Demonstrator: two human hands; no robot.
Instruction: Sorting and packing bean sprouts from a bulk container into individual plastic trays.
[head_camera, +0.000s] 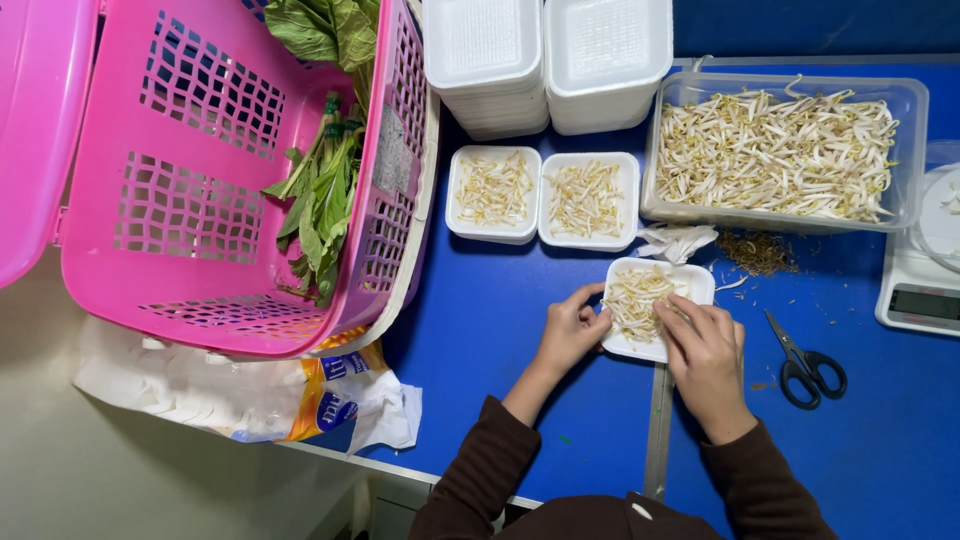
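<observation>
Left hand (572, 330) fingers (590, 300) curl against the left edge of a white foam tray (690, 283) of bean sprouts (634, 297); right hand (708, 352) fingers lie flat, loosely spread, on the sprouts. Tray sits on the blue counter (500, 300), long axis tilted, pointing up-right toward the clear tub (915, 110). Scissors (806, 362) lie just right.

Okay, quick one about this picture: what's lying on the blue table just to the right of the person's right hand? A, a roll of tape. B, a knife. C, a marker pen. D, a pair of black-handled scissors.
D: a pair of black-handled scissors lies flat on the blue table beside the right hand, which rests on the small white tray of bean sprouts together with the left hand.
</observation>
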